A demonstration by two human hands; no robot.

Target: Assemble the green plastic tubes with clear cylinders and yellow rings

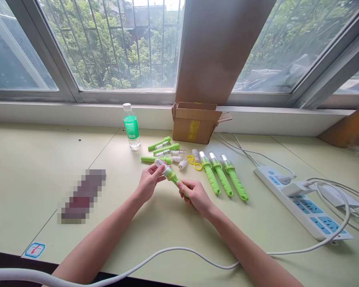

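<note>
Between my two hands I hold a green tool with a clear cap (169,173) above the pale table (167,223). My left hand (149,181) pinches its clear capped end. My right hand (194,194) is wrapped round its green handle. Just right of my hands, three similar green tools (224,175) lie side by side. Behind my hands lie more green handles and clear caps (164,150), small white parts (182,163) and yellow rings (194,161).
A plastic water bottle (131,126) and an open cardboard box (194,122) stand near the window sill. A white power strip (302,205) with plugs and cables lies at the right. A white cable (167,252) crosses the table's front. A blurred dark patch (83,195) lies at the left.
</note>
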